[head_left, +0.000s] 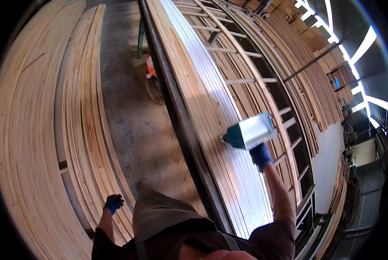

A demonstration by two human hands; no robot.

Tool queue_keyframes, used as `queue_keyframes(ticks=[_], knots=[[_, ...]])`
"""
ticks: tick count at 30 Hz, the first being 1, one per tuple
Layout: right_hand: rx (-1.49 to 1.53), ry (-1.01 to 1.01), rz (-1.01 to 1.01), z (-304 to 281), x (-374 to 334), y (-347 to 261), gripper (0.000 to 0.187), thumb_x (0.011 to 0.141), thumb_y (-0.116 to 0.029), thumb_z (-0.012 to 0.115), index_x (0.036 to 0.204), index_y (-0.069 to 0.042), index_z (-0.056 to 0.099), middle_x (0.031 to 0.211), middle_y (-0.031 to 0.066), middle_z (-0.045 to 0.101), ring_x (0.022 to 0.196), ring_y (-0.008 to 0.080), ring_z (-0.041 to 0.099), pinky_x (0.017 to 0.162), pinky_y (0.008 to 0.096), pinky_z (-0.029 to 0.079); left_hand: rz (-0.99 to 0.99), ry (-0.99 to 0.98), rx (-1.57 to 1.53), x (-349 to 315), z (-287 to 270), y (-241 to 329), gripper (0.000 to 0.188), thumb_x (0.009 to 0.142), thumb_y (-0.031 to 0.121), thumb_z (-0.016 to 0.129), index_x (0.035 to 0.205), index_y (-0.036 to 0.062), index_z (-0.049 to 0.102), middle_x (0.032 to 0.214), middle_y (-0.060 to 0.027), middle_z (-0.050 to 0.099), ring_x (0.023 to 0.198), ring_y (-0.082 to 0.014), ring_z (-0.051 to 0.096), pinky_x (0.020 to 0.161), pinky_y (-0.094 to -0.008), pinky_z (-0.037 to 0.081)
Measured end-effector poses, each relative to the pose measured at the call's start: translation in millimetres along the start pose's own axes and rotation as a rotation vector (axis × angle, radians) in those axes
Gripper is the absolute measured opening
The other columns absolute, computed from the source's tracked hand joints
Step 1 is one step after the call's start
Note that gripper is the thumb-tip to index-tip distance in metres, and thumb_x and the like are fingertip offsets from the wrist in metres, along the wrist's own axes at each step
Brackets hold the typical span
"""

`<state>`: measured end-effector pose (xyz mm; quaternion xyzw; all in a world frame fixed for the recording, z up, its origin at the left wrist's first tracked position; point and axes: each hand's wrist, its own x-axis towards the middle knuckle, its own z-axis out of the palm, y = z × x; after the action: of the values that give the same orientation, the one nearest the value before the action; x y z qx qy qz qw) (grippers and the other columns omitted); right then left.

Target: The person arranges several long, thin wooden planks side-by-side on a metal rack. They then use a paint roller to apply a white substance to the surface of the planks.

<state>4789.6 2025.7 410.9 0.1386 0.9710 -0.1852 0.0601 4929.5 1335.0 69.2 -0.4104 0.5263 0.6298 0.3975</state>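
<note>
My right hand [260, 157], in a dark blue glove, is closed on a box-shaped spreader [251, 131], teal at its end and pale inside. The spreader is over a row of long narrow wood strips [198, 106] laid side by side. A shiny white coat [247, 190] covers the strips' right part, while the left part shows bare wood. My left hand [113, 203], gloved the same way, hangs low by a stack of long boards [87, 130], its fingers apart and nothing visible in them. Whether it touches the boards, I cannot tell.
A dark metal rail [176, 112] edges the strips on the left. More planks [33, 121] lie at far left. An orange-and-white object [150, 66] sits beneath the rail. To the right are a ladder-like wooden frame [263, 82] and stacked timber [295, 65].
</note>
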Motion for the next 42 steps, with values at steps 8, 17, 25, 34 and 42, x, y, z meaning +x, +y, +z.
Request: queue_keyframes(ticks=[8, 17, 25, 34, 42], knots=[[-0.107, 0.048, -0.314, 16.5, 392.0, -171.2, 0.051, 0.098, -0.040, 0.046, 0.136, -0.008, 0.051, 0.129, 0.0239, 0.059, 0.122, 0.0359, 0.055, 0.103, 0.0427, 0.043, 0.550, -0.066, 0.332, 90.7, 83.0, 276.4, 0.024, 0.095, 0.023, 0.063, 0.105, 0.0018, 0.066, 0.092, -0.0098, 0.070, 0.077, -0.0185, 0.067, 0.068, -0.0318, 0.054], [0.047, 0.160, -0.398, 35.3, 717.7, -388.5, 0.041, 0.095, -0.036, 0.051, 0.123, -0.008, 0.060, 0.091, 0.0135, 0.069, 0.066, 0.0242, 0.067, 0.058, 0.0396, 0.056, 0.468, 0.116, -0.024, 61.9, 41.4, 367.1, 0.031, 0.098, 0.024, 0.056, 0.118, 0.0027, 0.065, 0.094, -0.0095, 0.073, 0.078, -0.0163, 0.069, 0.064, -0.0256, 0.053], [0.431, -0.027, -0.141, 42.5, 735.1, -457.1, 0.039, 0.095, -0.030, 0.052, 0.120, -0.001, 0.064, 0.106, 0.0182, 0.069, 0.083, 0.0303, 0.070, 0.055, 0.0405, 0.057, 0.146, 0.103, 0.375, 21.7, -27.4, 316.2, 0.026, 0.095, 0.040, 0.060, 0.098, 0.0164, 0.070, 0.074, 0.0027, 0.060, 0.054, -0.0083, 0.048, 0.043, -0.0230, 0.033], [0.266, 0.145, -0.211, 85.6, 510.4, -394.5, 0.026, 0.084, -0.024, 0.059, 0.097, -0.005, 0.070, 0.091, 0.0230, 0.070, 0.085, 0.0412, 0.068, 0.075, 0.0467, 0.055, -0.166, -0.432, 0.496, 247.0, -83.0, 511.2, 0.033, 0.091, 0.013, 0.056, 0.124, 0.0135, 0.057, 0.100, -0.0088, 0.066, 0.066, -0.0192, 0.059, 0.047, -0.0299, 0.043], [0.099, 0.068, 0.223, 78.5, 159.1, -254.6, 0.026, 0.087, -0.028, 0.058, 0.091, -0.003, 0.066, 0.080, 0.0226, 0.068, 0.075, 0.0408, 0.067, 0.066, 0.0486, 0.054, 0.146, -0.181, 0.686, 176.2, 80.7, 592.8, 0.039, 0.096, 0.042, 0.055, 0.125, 0.0158, 0.059, 0.107, -0.0041, 0.070, 0.088, -0.0180, 0.065, 0.071, -0.0294, 0.050]])
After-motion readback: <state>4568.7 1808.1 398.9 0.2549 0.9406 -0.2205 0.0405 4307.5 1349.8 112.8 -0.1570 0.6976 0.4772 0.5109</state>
